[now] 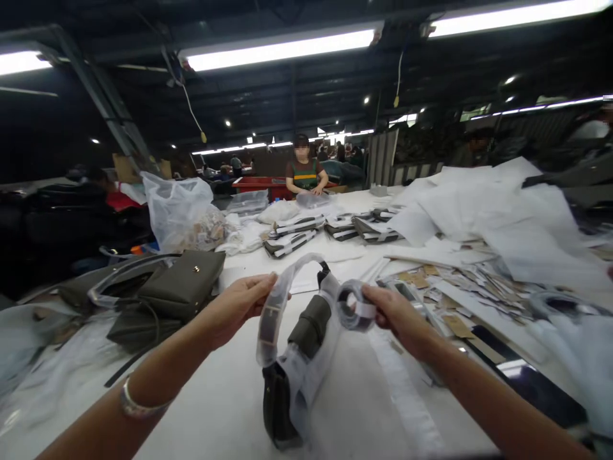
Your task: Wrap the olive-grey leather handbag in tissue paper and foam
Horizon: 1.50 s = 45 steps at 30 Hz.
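Note:
A dark green bag stands on the white table, partly covered in thin translucent wrap. Its strap arches up at the left inside a clear sleeve. My left hand pinches this covered strap near its top, fingers closed. On the right of the bag, my right hand grips a roll of clear tape by its right side, close to the wrap.
Olive bags lie at the left, below a plastic sack. Wrapped bags lie farther back, before a seated person. White sheets and cardboard tags are heaped at the right.

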### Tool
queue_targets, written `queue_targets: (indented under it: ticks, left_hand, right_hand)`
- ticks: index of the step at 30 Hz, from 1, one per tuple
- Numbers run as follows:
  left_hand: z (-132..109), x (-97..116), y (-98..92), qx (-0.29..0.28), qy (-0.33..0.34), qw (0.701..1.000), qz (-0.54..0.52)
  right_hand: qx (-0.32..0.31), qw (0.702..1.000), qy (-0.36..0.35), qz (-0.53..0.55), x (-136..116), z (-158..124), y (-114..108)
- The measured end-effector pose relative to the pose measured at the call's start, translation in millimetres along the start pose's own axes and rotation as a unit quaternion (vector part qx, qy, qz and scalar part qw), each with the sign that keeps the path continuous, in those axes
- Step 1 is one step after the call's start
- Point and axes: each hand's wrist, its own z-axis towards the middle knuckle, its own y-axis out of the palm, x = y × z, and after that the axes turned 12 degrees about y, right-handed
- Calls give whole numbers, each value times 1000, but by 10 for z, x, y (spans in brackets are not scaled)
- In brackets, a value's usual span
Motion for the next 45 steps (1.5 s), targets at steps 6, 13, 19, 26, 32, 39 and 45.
queue_targets:
  ticks: [6,13,19,26,32,39,45]
  left_hand:
    - [17,139,22,-6,19,1000,-15]
    - [63,117,70,9,25,1000,-13]
    - [-45,222,113,-58,55,994,68]
    - [47,183,80,-10,80,988,131]
    - [60,173,62,6,112,974,199]
    - [44,208,37,3,90,959,269]
    - [36,59,31,-67,39,973,218]
  right_hand:
    - [-212,961,46,173,-47,-81,726]
    - [-208,953,51,214,70,-158,1096]
    - [-190,936,20,295,-50,-231,1174]
    - [-137,911,19,389,-172,-214,1293]
    - [-156,890,0,429,-201,-162,1402]
    - [-141,907,4,398,-257,-228,1401]
    - [-131,956,-62,254,-263,-124,1249]
